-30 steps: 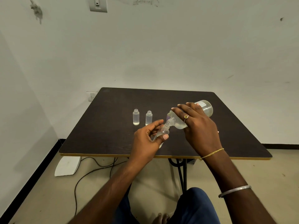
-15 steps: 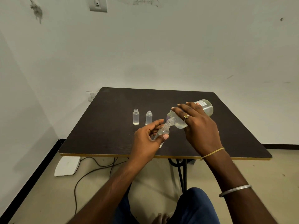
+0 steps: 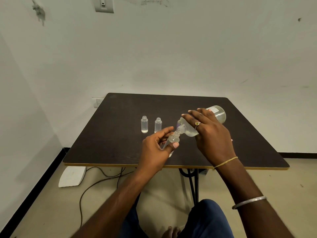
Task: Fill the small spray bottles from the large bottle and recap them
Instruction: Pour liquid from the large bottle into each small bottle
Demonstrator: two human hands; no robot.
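- Holding the small spray bottle (image 3: 174, 139) tilted in the curled left hand (image 3: 154, 150), over the counter (image 3: 111, 145).
- Gripping the large bottle (image 3: 218, 115) with the right hand (image 3: 211, 134), tipping its mouth at the small neck.
- Needing a slow pour, mouths aligned, against spilling.
- Leaving two uncapped bottles (image 3: 144, 124) upright behind.

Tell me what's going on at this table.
A person is filling a bottle. The right hand tips the large bottle neck-down to the mouth of a small bottle, which the left hand holds tilted above the table. Two other small bottles stand upright and uncapped beyond the left hand.
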